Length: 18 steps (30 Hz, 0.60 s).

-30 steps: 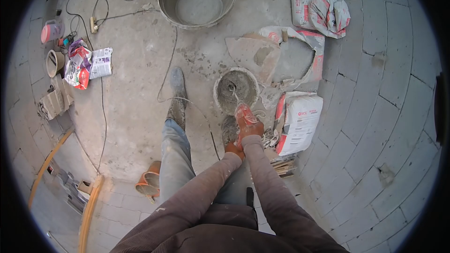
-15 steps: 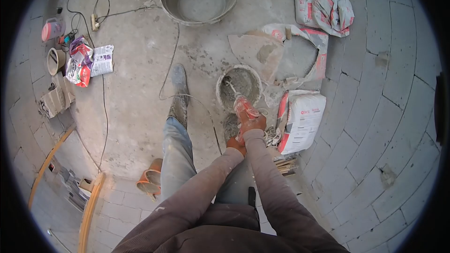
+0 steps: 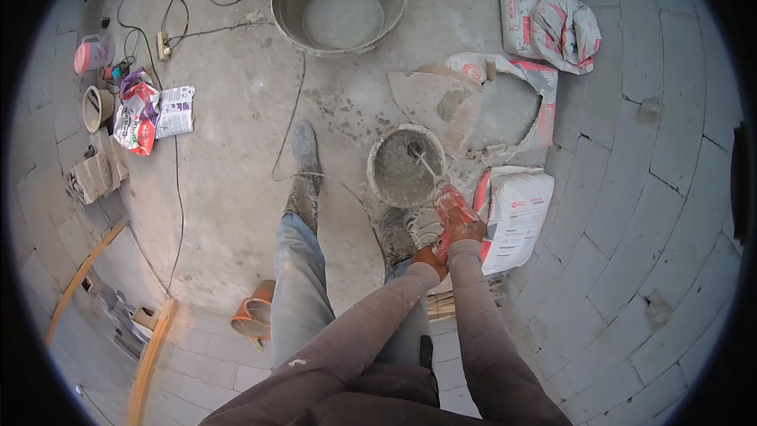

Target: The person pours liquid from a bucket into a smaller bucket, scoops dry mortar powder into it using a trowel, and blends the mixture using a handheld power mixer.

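Both of my hands are closed on a red electric drill (image 3: pixel 452 201) with a mixing paddle (image 3: pixel 426 163) at its front. My right hand (image 3: pixel 467 228) grips the body. Lower and to the left, my left hand (image 3: pixel 430 261) wraps round its rear part; the fingers are partly hidden. The paddle shaft slants into a mortar-crusted bucket (image 3: pixel 374 177), and its head sits by grey wet mortar (image 3: pixel 400 180) inside. My right boot (image 3: pixel 397 233) stands just below the bucket, the left boot (image 3: pixel 303 146) to its left.
Beside the drill stands a white-and-red cement bag (image 3: pixel 518 217). A torn bag (image 3: pixel 544 122) lies above it, another mortar bag (image 3: pixel 516 0) farther up. A large tub (image 3: pixel 276 12) holds some liquid. A black cable (image 3: pixel 341 183) crosses the floor near my feet. Block walls rise at right.
The drill and both hands have swung to the right. The paddle has moved from the bucket's left side to its upper right part. Both hands keep their grip.
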### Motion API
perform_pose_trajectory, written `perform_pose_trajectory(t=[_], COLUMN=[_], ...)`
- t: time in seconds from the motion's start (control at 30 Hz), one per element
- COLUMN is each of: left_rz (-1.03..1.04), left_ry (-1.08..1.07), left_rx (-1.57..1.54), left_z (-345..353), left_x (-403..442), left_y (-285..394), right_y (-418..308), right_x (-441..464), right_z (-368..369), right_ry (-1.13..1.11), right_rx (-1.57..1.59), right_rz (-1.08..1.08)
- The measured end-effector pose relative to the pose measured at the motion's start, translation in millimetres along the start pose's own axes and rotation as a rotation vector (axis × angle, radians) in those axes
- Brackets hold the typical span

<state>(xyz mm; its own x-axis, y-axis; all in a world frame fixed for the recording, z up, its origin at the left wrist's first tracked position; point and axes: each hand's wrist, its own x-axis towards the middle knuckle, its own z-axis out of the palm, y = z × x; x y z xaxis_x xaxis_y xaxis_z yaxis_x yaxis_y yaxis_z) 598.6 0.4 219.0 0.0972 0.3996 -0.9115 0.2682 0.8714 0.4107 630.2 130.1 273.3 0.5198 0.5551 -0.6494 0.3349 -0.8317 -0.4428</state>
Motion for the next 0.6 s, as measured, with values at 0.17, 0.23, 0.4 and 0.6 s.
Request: perform_pose_trajectory(t=[0.17,0.23,0.4,0.6], left_rz=[-0.035,-0.102,-0.015,-0.068], left_ry=[-0.089,-0.069,-0.058,0.057], left_rx=[0.012,0.05,0.153,-0.138], left_z=[50,25,-6,-66], left_x=[10,-19,-35,-46], left_y=[-71,-54,-90,-36], right_y=[42,55,82,7], right_x=[-6,-17,-44,-55], right_z=[-3,3,36,56], right_ry=[0.003,-0.012,-0.009,-0.038], right_rx=[0.093,0.078,-0.113,-0.205], right_rz=[0.046,0.075,-0.043,-0.04])
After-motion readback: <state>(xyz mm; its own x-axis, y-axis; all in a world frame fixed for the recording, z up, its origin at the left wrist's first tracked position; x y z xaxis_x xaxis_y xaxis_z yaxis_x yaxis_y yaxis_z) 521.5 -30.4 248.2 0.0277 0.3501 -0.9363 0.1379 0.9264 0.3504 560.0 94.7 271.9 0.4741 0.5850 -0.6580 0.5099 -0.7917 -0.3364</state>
